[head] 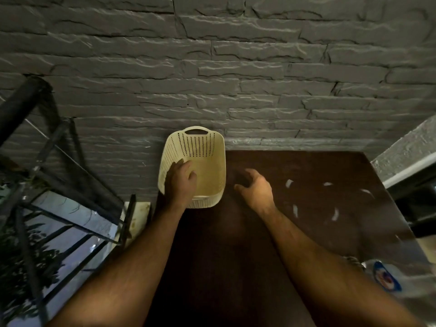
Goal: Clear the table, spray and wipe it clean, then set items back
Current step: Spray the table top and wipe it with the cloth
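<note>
While the left hand (180, 178) grips the basket (207, 147) rim at the table (236, 256) edge, overhang risks tipping; the right hand (256, 187), loosely curled, holds nothing.

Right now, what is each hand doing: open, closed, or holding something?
Left hand: grips the near-left rim of the cream basket.
Right hand: open, fingers loosely curled, holding nothing, above the dark table.

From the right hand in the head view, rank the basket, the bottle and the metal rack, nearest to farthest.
From the right hand:
1. Basket, just to its left at the table's far left corner.
2. Bottle, near right, by the forearm.
3. Metal rack, far left, off the table.
</note>
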### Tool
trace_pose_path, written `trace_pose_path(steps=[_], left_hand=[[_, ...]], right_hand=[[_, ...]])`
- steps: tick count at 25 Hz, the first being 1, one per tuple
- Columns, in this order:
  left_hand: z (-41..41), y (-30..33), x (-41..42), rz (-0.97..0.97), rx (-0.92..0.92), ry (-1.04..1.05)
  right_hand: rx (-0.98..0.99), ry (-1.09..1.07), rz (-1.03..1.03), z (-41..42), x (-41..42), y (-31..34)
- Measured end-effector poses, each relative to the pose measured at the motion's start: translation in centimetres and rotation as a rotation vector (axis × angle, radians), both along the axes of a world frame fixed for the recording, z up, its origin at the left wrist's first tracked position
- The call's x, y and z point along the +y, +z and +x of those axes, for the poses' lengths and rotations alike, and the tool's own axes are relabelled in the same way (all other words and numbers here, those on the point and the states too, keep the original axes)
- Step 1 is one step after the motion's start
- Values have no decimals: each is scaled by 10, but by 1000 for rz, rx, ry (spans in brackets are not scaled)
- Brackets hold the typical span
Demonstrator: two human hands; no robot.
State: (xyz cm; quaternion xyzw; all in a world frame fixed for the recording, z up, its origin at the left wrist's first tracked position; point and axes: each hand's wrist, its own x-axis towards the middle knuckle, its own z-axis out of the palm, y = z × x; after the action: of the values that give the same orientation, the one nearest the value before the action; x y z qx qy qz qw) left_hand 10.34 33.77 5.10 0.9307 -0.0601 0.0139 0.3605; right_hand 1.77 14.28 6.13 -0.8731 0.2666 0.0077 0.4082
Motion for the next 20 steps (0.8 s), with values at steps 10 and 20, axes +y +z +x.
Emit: trace_pose_path(steps=[10,20], left_hand=[[-141,14,-173,-86,-28,-262],[-266,-15,-285,-5,233,-424]], right_hand=[[-26,76,-322,-111,-153,116],[-61,-31,-186,-240,-305,149]])
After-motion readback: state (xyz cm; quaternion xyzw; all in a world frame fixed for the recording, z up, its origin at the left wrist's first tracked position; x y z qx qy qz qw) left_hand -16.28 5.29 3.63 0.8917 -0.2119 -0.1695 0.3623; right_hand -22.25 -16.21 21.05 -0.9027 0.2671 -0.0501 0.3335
